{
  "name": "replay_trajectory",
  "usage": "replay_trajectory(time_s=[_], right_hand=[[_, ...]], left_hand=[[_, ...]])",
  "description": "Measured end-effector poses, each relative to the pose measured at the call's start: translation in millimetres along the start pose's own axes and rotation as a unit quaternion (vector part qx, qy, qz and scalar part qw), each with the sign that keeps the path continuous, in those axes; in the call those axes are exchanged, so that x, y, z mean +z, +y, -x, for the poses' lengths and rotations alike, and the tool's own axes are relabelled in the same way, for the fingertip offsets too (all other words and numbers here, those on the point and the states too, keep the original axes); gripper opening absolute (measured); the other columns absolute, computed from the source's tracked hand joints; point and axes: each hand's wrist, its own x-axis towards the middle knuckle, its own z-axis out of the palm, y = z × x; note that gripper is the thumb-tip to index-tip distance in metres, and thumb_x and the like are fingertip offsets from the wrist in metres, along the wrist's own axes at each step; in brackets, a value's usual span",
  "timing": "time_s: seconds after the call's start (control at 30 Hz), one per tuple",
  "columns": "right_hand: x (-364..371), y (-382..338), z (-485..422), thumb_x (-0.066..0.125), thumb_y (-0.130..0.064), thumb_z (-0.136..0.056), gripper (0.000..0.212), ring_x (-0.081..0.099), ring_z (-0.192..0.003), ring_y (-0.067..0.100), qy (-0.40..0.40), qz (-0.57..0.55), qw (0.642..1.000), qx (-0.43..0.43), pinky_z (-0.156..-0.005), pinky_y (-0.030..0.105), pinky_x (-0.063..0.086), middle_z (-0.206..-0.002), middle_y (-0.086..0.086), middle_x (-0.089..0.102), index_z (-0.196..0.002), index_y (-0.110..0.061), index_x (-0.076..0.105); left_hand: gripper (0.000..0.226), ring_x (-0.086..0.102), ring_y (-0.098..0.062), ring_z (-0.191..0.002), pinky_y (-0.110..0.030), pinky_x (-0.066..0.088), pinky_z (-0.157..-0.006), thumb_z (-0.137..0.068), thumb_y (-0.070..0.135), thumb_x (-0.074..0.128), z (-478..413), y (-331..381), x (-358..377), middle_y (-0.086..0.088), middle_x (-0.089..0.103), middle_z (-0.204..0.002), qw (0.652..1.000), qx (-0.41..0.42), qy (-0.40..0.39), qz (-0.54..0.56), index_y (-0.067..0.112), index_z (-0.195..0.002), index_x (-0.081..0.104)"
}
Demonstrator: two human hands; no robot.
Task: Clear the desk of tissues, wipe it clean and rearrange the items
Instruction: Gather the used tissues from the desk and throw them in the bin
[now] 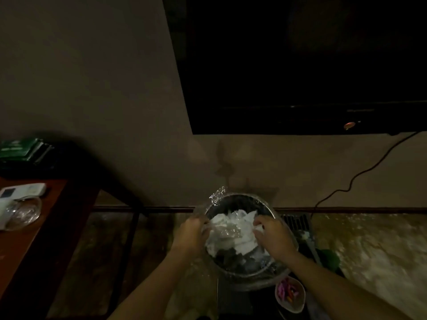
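The white tissues (231,232) lay crumpled inside a plastic-lined bin (249,274) on the floor, below a wall-mounted television (300,65); the right hand (275,239) clutched a wad of them; the left hand (191,234) curled round the bin's left rim; the desk (27,239) stood well apart, leftward.

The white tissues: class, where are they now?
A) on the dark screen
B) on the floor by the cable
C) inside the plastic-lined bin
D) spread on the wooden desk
C: the white tissues lie crumpled inside the bin, between the left hand and the right hand.
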Motion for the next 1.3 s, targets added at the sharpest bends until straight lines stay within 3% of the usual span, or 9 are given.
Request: replay_trajectory(time_s=[0.13,0.3,0.47,0.63,0.77,0.93,1.1,1.3], right_hand=[[16.7,11.7,-18.7,0.056,-0.016,-0.088,0.019,0.058,-0.103,0.017,-0.051,0.077,0.996,-0.001,-0.085,0.027,0.045,-0.113,0.003,0.062,-0.106,-0.016,0.064],[22.2,12.3,-20.4,0.049,-0.018,-0.093,0.025,0.055,-0.11,0.018,-0.098,0.142,0.985,-0.024,-0.084,0.027,0.045,-0.119,0.003,0.058,-0.115,-0.015,0.06],[-3.0,7.8,-8.9,0.059,-0.027,-0.087,0.038,0.056,-0.11,0.017,-0.114,0.114,0.986,-0.041,-0.089,0.027,0.046,-0.124,0.002,0.058,-0.124,-0.017,0.057],[-37.5,2.3,-1.3,0.065,-0.027,-0.084,0.044,0.057,-0.109,0.017,-0.097,0.055,0.993,-0.038,-0.084,0.026,0.047,-0.125,0.0,0.059,-0.127,-0.022,0.057],[-42.4,7.3,-2.0,0.068,-0.024,-0.083,0.042,0.061,-0.097,0.016,-0.075,0.032,0.996,-0.038,-0.081,0.026,0.049,-0.122,0.001,0.06,-0.124,-0.02,0.059],[-28.3,23.5,-11.0,0.069,-0.023,-0.083,0.048,0.056,-0.108,0.016,-0.077,0.03,0.995,-0.048,-0.088,0.029,0.048,-0.126,0.001,0.057,-0.128,-0.018,0.055],[-14.0,33.0,-19.9,0.07,-0.025,-0.081,0.053,0.051,-0.116,0.018,-0.077,0.04,0.994,-0.063,-0.094,0.029,0.045,-0.129,0.002,0.055,-0.13,-0.016,0.054],[-12.5,32.3,-19.6,0.07,-0.022,-0.079,0.049,0.052,-0.112,0.021,-0.082,0.06,0.991,-0.088,-0.088,0.031,0.046,-0.124,0.003,0.058,-0.126,-0.016,0.055]], left_hand=[[0.023,0.06,-0.019,-0.104,-0.022,0.038,-0.074,-0.097,0.024,0.055,-3.9,-4.3,12.9,-0.001,0.057,-0.123,1.0,-0.005,-0.009,-0.013,0.018,-0.119,0.06],[0.023,0.057,-0.016,-0.103,-0.02,0.037,-0.073,-0.098,0.025,0.055,0.2,-7.7,23.1,-0.001,0.056,-0.121,1.0,-0.014,-0.006,0.003,0.016,-0.118,0.059],[0.02,0.053,-0.008,-0.091,-0.019,0.04,-0.073,-0.098,0.027,0.054,10.7,8.1,23.5,-0.001,0.06,-0.116,0.999,-0.027,-0.007,0.029,0.018,-0.115,0.06],[0.02,0.057,-0.01,-0.1,-0.024,0.049,-0.086,-0.099,0.028,0.051,5.6,32.4,23.2,0.001,0.059,-0.117,0.999,-0.025,-0.022,0.036,0.022,-0.117,0.058],[0.021,0.057,-0.017,-0.104,-0.024,0.042,-0.079,-0.099,0.023,0.049,-13.1,49.0,36.8,-0.004,0.058,-0.117,0.999,-0.019,-0.043,0.007,0.015,-0.116,0.059],[0.023,0.057,-0.03,-0.113,-0.04,0.048,-0.091,-0.096,0.013,0.046,-27.4,47.7,71.3,-0.012,0.057,-0.122,0.994,-0.041,-0.089,-0.058,0.013,-0.117,0.057],[0.025,0.056,-0.029,-0.117,-0.039,0.044,-0.097,-0.099,0.007,0.038,-34.1,33.7,89.9,-0.012,0.057,-0.123,0.987,-0.071,-0.101,-0.107,0.009,-0.117,0.056],[0.035,0.053,-0.033,-0.119,-0.042,0.045,-0.097,-0.095,0.008,0.048,-31.7,34.9,84.2,-0.014,0.056,-0.128,0.983,-0.058,-0.11,-0.132,0.012,-0.129,0.047]])
